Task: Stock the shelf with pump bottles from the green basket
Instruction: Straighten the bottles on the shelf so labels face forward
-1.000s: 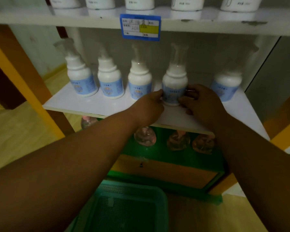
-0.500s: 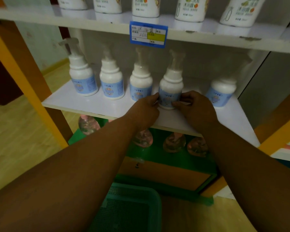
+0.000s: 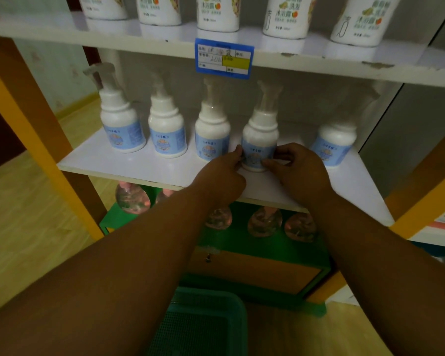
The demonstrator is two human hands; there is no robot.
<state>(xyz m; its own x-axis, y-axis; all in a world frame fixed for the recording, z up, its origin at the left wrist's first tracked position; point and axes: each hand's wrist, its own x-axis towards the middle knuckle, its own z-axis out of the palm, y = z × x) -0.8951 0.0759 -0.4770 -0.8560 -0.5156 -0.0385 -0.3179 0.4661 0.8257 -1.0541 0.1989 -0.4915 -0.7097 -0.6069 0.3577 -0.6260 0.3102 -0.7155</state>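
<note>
Fingertips of both hands pinched the lower label band of one pump bottle (image 3: 260,140), narrow grip, left hand (image 3: 222,176) at its 9 o'clock side, right hand (image 3: 299,170) at its 3 o'clock side. Bottle stood upright on the shelf, base on the board.

Largest first: the shelf unit had orange side posts and white boards. Middle shelf (image 3: 144,168) carried the row of white pump bottles with blue labels. From the held bottle, three neighbours sat toward 9 o'clock: nearest one (image 3: 211,132) just beside the left hand's fingers, then a second (image 3: 167,129), then the far-left bottle (image 3: 120,124), pump head clearly visible. One more bottle (image 3: 335,142) stood toward 3 o'clock, set apart from the held one by a gap; its pump top was blurred against the back wall.

Upper shelf (image 3: 62,34) at 12 o'clock held a row of larger white bottles (image 3: 217,14) with printed text, tops cut off by the frame. Blue price tag (image 3: 224,59) with a yellow patch hung on that shelf's front edge, directly above the held bottle.

Below the middle shelf, at 6 o'clock, several clear rounded bottles (image 3: 265,222) sat on a green ledge. Green basket (image 3: 206,322) sat at the bottom of the frame on the wooden floor, between the forearms; contents could not be made out.
</note>
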